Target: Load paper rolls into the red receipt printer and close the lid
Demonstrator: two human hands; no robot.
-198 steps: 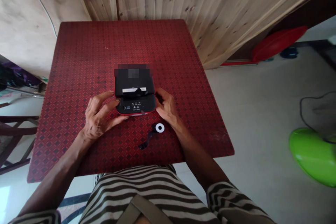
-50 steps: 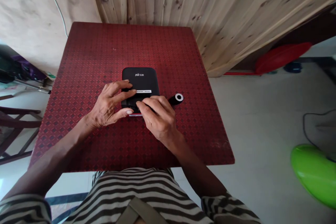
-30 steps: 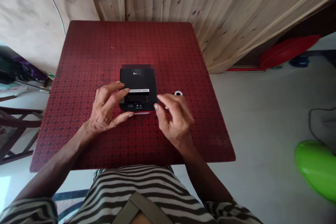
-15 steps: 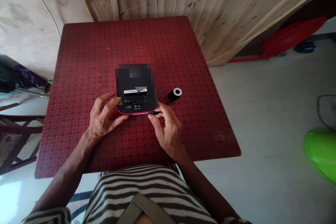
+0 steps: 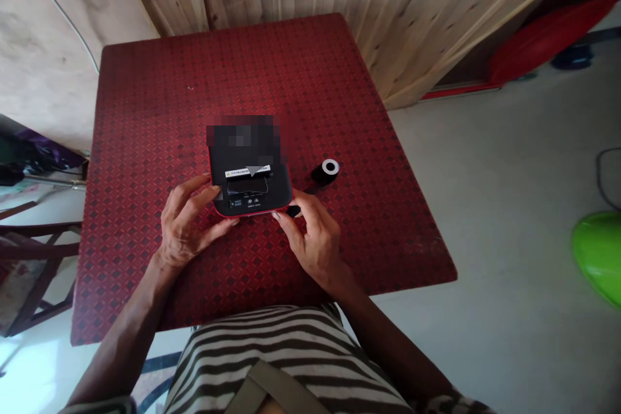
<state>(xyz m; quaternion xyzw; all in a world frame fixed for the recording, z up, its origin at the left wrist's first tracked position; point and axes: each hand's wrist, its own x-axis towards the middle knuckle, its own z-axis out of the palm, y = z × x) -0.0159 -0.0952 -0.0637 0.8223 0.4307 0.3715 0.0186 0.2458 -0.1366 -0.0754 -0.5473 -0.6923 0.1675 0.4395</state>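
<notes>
A small black device with a red base (image 5: 250, 174) lies in the middle of the red patterned table (image 5: 145, 142). My left hand (image 5: 187, 226) grips its left front corner, thumb at the front edge and fingers on the side. My right hand (image 5: 310, 233) is curled at its right front corner, fingertips pinching the dark loose end of a strip (image 5: 294, 210). That strip leads to a small black roll with a white core (image 5: 327, 169) lying right of the device.
A wooden plank wall stands behind the table. A dark chair frame (image 5: 33, 252) is at the left. On the tiled floor at the right are a green object (image 5: 599, 255) and a red object (image 5: 548, 35).
My right hand has come down from above the device to its right front corner and taken the strip's end. The device has shifted slightly toward me. The roll has stayed right of it.
</notes>
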